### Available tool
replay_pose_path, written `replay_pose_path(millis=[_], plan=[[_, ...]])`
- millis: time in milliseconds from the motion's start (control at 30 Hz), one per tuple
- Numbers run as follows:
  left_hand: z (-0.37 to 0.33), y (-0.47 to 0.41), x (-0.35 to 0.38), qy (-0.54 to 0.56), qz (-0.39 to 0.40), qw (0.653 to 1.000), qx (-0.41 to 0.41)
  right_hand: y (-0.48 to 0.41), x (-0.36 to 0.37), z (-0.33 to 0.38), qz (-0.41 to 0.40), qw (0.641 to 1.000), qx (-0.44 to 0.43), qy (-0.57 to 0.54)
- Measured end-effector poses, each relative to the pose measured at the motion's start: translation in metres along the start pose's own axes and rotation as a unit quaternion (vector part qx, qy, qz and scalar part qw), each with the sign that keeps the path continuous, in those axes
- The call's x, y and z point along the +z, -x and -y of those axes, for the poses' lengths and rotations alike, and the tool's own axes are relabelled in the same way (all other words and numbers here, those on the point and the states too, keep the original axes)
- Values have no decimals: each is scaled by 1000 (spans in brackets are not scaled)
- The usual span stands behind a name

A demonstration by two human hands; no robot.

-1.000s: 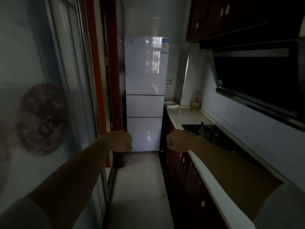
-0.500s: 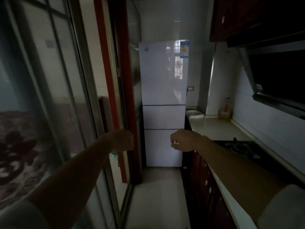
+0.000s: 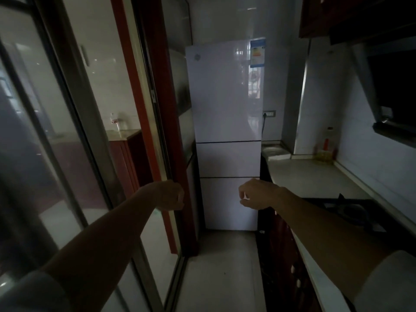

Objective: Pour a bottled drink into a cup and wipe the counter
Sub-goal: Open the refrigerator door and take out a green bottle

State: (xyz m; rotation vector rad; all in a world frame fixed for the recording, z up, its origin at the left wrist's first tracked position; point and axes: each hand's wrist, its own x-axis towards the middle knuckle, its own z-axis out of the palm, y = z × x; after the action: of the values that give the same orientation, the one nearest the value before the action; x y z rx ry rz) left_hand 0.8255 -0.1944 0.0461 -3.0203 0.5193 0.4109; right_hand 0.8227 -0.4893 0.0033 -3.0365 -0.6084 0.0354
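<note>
We stand in a narrow, dim kitchen and hold both arms out in front of us, the hands well apart and touching nothing. The left hand (image 3: 172,195) is closed into a fist just beside the glass door (image 3: 94,131), and we see nothing inside it. The right hand (image 3: 256,195) has loosely curled fingers and is empty. We think they are held free like this because no object is within reach yet.

A clear bottle (image 3: 114,121) with a red label stands upright behind the glass, on a dark red cabinet (image 3: 126,154). Just beside it is a clear vessel (image 3: 123,125), perhaps the cup, but it is too blurred to be sure. A yellowish bottle (image 3: 326,143) stands in the far corner of the tabletop (image 3: 315,176), away from the stove (image 3: 351,210), probably so that it does not disturb cooking. The white fridge (image 3: 225,109) closes the passage. In our judgement the task has not begun: nothing is poured, nothing is wiped.
</note>
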Motion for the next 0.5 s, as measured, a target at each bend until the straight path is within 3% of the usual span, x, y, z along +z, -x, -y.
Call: replay_pose_path(millis=[200,500], plan=[[9,-72,3,-59,21,997,35,-50,4,-38,22,999,11,28],[55,-205,-59,-38,-47,995,82,-160,-39,-96,-11,997,54,45]])
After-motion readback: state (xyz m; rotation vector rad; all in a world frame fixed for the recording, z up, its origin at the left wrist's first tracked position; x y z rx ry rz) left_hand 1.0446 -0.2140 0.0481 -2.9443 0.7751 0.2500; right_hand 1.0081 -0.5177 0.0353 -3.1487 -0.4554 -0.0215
